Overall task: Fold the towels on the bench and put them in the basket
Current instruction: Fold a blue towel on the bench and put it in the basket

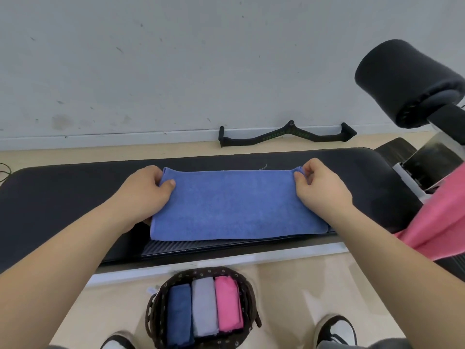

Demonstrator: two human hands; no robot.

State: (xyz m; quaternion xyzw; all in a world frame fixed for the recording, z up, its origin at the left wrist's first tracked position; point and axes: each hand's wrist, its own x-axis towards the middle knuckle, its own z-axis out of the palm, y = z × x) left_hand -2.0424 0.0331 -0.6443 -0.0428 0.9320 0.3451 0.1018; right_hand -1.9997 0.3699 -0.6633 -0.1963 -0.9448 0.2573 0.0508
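Blue towel (236,204) lies folded on black bench (75,187) — left hand (144,190) & right hand (320,187) each pinch a far corner. Basket (247,295) sits near, w/ three folded towels inside.

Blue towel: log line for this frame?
left hand, right hand: pinching blue towel far corners | on bench | basket: three folded towels

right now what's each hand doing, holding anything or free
Left hand: pinching the far left corner of the blue towel on the bench.
Right hand: pinching the towel's far right corner.
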